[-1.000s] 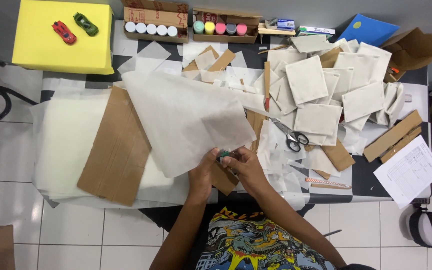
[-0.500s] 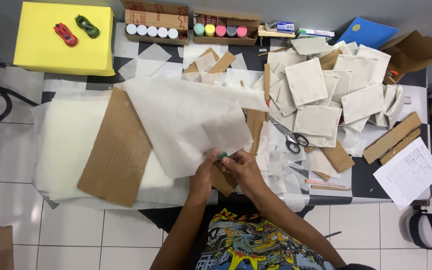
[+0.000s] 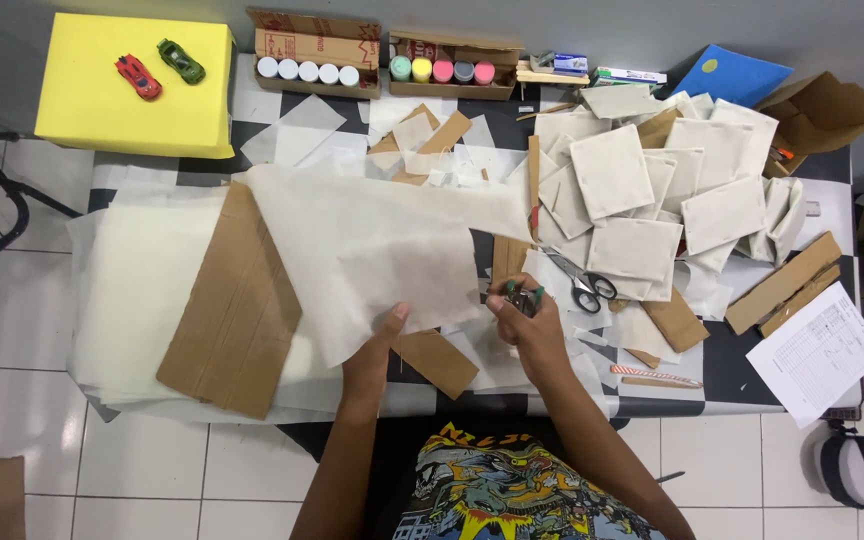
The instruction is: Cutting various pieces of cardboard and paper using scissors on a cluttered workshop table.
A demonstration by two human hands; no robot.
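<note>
Fingers (image 3: 399, 318) of left hand (image 3: 377, 352) pinching edge of white paper sheet (image 3: 372, 250); right hand (image 3: 530, 322) gripping small green-handled tool (image 3: 522, 296); scissors (image 3: 584, 284) lying just beside on tabletop (image 3: 742, 375).

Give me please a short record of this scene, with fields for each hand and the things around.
left hand: holds the edge of a large white paper sheet
right hand: grips a small green-handled tool, kind unclear
beside right hand: scissors, lying free
under sheet: brown cardboard panel
right side of table: pile of white squares
top left: two toy cars on a yellow block
</note>
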